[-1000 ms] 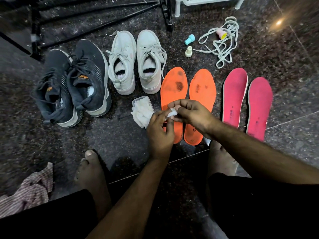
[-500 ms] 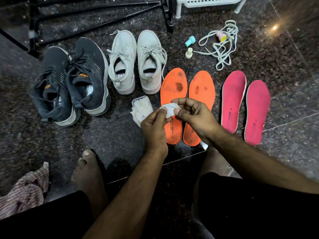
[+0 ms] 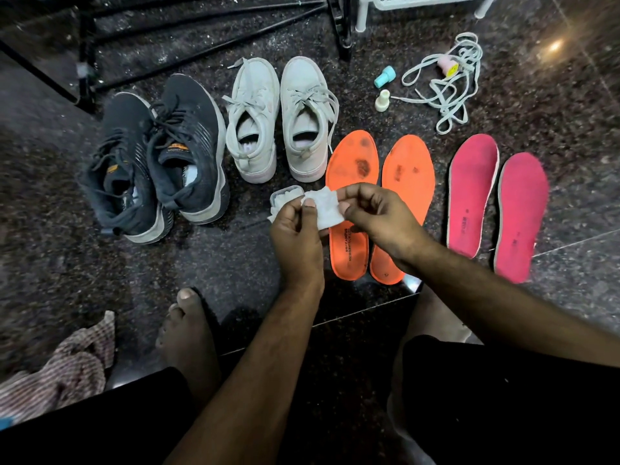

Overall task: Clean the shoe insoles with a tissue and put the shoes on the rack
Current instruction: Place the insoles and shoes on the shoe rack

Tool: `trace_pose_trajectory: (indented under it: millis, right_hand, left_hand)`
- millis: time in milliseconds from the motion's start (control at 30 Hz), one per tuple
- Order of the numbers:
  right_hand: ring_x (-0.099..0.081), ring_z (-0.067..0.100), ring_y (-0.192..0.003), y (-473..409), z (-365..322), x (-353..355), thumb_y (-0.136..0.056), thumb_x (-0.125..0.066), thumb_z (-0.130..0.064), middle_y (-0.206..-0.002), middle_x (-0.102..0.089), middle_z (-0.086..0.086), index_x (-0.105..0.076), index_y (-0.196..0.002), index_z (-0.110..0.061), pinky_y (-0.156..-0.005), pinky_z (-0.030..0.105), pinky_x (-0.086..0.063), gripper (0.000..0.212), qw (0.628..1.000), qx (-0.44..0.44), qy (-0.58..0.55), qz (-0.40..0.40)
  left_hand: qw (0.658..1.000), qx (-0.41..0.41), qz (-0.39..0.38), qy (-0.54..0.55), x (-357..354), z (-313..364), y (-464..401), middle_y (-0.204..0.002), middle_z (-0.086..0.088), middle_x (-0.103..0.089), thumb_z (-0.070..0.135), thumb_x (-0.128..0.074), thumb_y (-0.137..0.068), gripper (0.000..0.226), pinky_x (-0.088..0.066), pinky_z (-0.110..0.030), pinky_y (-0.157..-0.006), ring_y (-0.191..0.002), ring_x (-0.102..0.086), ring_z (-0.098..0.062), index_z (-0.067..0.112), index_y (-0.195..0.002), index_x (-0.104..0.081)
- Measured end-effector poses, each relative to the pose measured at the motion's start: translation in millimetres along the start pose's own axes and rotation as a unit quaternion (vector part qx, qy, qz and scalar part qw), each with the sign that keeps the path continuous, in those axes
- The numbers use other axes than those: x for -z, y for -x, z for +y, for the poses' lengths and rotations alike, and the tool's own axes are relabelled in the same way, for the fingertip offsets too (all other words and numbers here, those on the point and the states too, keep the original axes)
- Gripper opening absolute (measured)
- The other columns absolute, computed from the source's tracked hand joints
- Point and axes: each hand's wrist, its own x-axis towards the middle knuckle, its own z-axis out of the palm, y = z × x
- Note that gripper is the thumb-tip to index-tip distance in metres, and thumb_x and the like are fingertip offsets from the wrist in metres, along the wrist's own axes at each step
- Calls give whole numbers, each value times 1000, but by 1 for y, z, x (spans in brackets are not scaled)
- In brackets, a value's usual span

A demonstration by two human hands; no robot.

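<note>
Small clear plastic tub (image 3: pixel 285 193) behind left hand (image 3: pixel 297 236) holds white wipes. Both hands pinch a square white damp tissue (image 3: pixel 324 206), stretched flat between them; right hand (image 3: pixel 380 218) over two stained orange foam insoles (image 3: pixel 352 162).

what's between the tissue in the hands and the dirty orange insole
Nothing visible. Both hands, left and right, pinch the tissue spread between them, held above the floor over the near half of the left orange insole. Its stained front half lies bare just beyond the tissue, with no object in the gap.
</note>
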Motion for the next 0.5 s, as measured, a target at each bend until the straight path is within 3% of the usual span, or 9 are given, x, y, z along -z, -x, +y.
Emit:
trace_pose_trajectory:
  millis: [167,233,333,400,500]
  right_hand:
    - [-54,15,-77,-2,2,2,-84,-59,4,-100,-67,14,-64,-118,-11,-72,24,-47,38,998,15,64,-22]
    - [-55,12,-72,-3,-1,1,-79,-55,4,-104,-67,15,-65,-115,-14,-71,27,-47,41,995,30,93,-26]
    - [-58,27,-72,-8,-4,-3,-80,-55,4,-104,-65,20,-60,-119,-13,-72,39,-50,43,996,26,82,-23]
    - [-58,28,-75,-10,-6,-5,-83,-58,6,-97,-63,14,-52,-122,-14,-75,42,-51,44,997,24,76,-24]
    - [-51,16,-70,-13,-11,-13,-87,-59,8,-87,-56,1,-44,-115,-13,-69,32,-46,38,994,48,90,-48]
  left_hand:
    - [999,-17,-21,-25,1,2,-2,-96,-19,-75,4,-59,-97,12,-59,-37,-71,-83,-70,-23,7,-102,-69]
    - [998,-20,-33,-40,0,5,-2,-93,-20,-75,5,-59,-97,13,-59,-39,-59,-75,-70,-25,11,-104,-69]
    - [999,-13,-21,-36,2,10,-6,-94,-20,-74,5,-56,-98,17,-49,-26,-41,-64,-67,-20,8,-113,-63]
    - [999,-16,1,-28,4,13,-9,-87,-7,-76,5,-56,-98,18,-46,-24,-38,-60,-66,-17,9,-115,-61]
    - [998,-30,39,-35,10,19,-13,-73,7,-72,4,-56,-97,18,-46,-26,-36,-54,-63,-10,11,-114,-59]
